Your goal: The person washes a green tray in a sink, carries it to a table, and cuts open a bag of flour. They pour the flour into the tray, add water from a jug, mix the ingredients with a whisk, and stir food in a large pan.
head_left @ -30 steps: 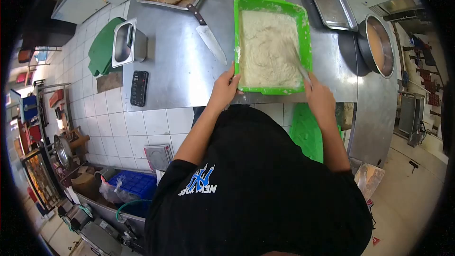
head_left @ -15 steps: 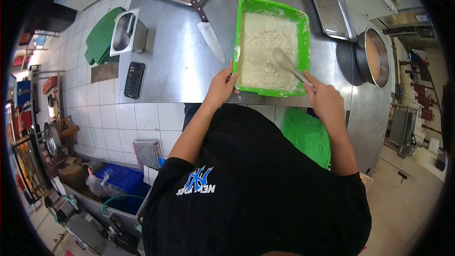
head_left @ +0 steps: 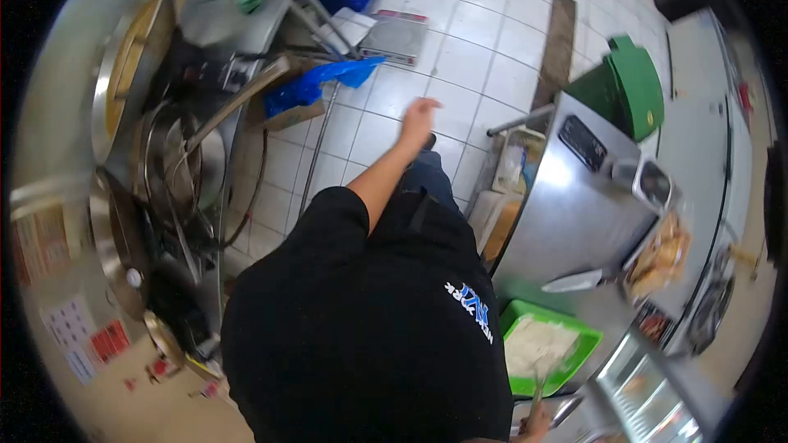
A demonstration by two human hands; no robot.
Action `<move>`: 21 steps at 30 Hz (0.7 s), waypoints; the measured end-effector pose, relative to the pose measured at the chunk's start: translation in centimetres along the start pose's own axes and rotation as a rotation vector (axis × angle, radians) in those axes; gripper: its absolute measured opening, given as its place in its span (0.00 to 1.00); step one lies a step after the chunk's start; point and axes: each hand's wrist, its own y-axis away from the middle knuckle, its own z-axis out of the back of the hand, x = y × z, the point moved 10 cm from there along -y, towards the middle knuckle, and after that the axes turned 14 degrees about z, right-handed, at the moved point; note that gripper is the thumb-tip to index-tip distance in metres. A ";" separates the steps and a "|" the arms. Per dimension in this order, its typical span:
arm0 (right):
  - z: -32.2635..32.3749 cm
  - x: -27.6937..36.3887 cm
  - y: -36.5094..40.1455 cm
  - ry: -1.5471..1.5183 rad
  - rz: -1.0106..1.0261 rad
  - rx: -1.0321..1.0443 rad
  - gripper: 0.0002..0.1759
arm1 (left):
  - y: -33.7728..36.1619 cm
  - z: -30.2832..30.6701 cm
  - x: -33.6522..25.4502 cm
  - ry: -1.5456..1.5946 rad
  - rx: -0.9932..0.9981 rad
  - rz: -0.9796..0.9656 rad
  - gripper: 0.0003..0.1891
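Note:
My left hand (head_left: 420, 121) is raised over the tiled floor, away from the table, a little blurred. Its fingers look loosely extended and nothing shows in them. At the lower right edge, my right hand (head_left: 538, 424) is closed around the handle of a whisk (head_left: 538, 390), partly cut off by the frame. The whisk's head dips into a pale, thick floury mixture (head_left: 533, 344) in a green plastic tub (head_left: 593, 344). Beside the tub lies a kitchen knife (head_left: 573, 282) with a dark handle.
On the steel table (head_left: 550, 230) are a phone (head_left: 583, 143), a metal container (head_left: 644, 183) and a tray of bagged food (head_left: 661, 258). A green bin (head_left: 636, 90) stands beyond. To the left are a wok (head_left: 193, 156) and pans; a scale (head_left: 396, 37) sits low ahead.
The view has swung left, so the table and tub now lie on the right. My left hand has let go of the tub's rim and moved away. My right hand still holds the whisk.

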 end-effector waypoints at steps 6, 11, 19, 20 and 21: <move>-3.2 16.4 -2.3 0.132 0.076 -0.007 0.31 | -2.9 31.2 4.3 0.378 -0.708 0.189 0.17; -9.7 29.7 -3.5 0.163 0.194 0.018 0.31 | -8.0 42.5 0.8 0.765 -0.863 0.086 0.28; -14.5 38.1 -0.8 0.187 0.223 0.021 0.30 | -12.8 46.8 1.7 0.855 -0.850 -0.074 0.16; -14.6 38.1 -0.4 0.189 0.218 0.022 0.30 | -12.6 46.6 1.5 0.838 -0.843 -0.099 0.16; -14.5 37.9 -0.1 0.188 0.211 0.021 0.30 | -12.4 46.5 1.2 0.820 -0.834 -0.126 0.17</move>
